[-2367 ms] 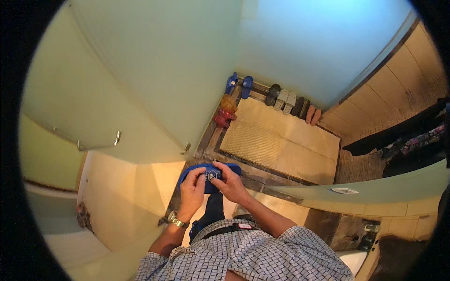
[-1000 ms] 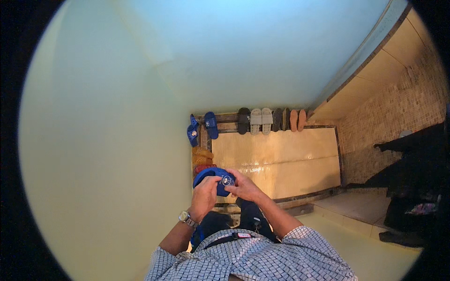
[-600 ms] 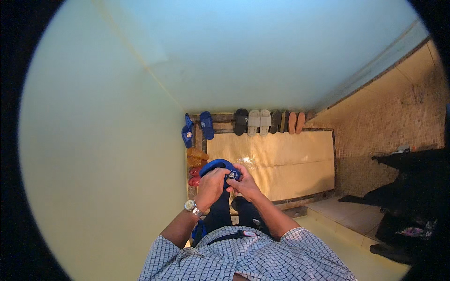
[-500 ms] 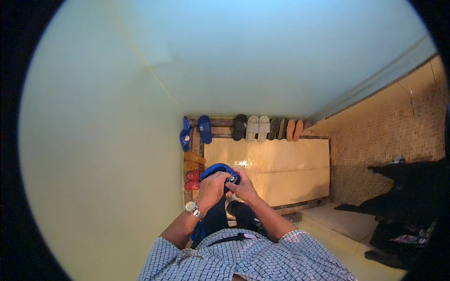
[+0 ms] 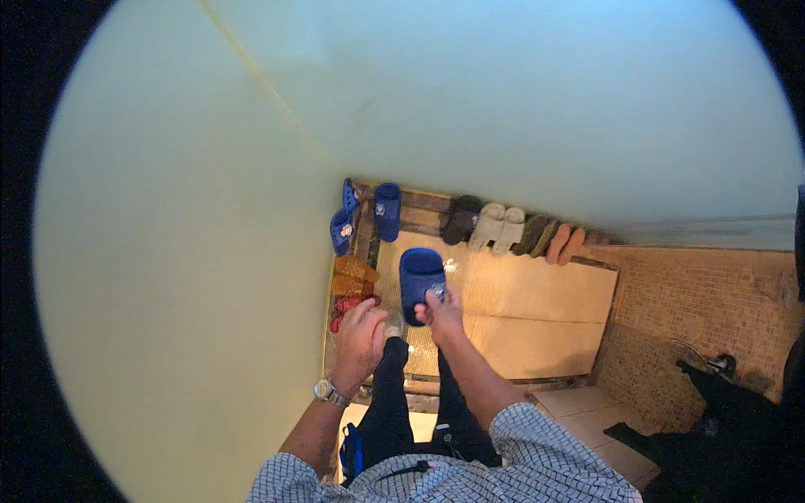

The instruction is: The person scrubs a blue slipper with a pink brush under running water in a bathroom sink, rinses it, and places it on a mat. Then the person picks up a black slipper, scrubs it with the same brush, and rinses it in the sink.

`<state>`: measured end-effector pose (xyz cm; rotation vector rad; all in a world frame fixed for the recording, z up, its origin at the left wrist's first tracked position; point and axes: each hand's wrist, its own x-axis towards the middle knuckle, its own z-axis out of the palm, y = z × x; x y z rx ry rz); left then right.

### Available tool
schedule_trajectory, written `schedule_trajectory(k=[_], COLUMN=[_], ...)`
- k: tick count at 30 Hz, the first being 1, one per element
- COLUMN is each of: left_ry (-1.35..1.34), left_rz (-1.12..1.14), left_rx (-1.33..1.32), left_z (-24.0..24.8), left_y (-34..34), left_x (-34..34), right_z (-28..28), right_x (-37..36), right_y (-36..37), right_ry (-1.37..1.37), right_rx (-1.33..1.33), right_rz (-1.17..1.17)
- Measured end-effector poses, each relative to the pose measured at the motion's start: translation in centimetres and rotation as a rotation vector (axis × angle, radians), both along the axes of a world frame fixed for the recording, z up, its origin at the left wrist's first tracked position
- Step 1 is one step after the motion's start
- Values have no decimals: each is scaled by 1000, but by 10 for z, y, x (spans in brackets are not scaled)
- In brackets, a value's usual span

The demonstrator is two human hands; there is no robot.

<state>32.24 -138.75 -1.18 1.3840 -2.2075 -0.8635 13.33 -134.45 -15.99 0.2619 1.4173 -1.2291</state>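
A dark blue slipper (image 5: 412, 289) hangs above the floor, pinched at its strap side by my right hand (image 5: 444, 317), which is closed on it. To its left, my left hand (image 5: 359, 339), with a watch (image 5: 330, 392) on the wrist, is apart from the slipper and holds nothing. Its fingers are loosely stretched out over the red slippers (image 5: 356, 303). Beyond the hands, another blue slipper (image 5: 387, 212) lies by the far wall, similar to the held one.
Along the far wall lie black slippers (image 5: 461, 220), light grey slippers (image 5: 497, 228), dark slippers (image 5: 535, 235) and orange-pink slippers (image 5: 564, 243). Blue clogs (image 5: 341, 230) and brown slippers (image 5: 355, 273) line the left wall (image 5: 193, 293). Dark clothing (image 5: 721, 419) is at the right.
My left hand has let go of the blue slipper and drawn back to the left. My right hand has carried it forward, and the slipper now points away from me.
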Motion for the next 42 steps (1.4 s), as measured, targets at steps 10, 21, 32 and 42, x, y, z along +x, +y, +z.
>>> schedule_trajectory(k=[10,21,32,42], left_ry=[-30,-14,-83,-63], left_rz=[152,95,95,85], left_rx=[278,209,371,388], left_z=[-146,-252,-285,-288], left_y=[16,-59,-46,-41], left_x=[-26,-63,-69,-90], right_z=[-236,-387,-413,-397], right_x=[-43,-42,-36,-79], right_y=[-122,-222,-253,-187], right_ry=[-81,30,-53,-71], right_rx=[-96,-110,-101,73], right_rz=[-128,-193,-254,-15])
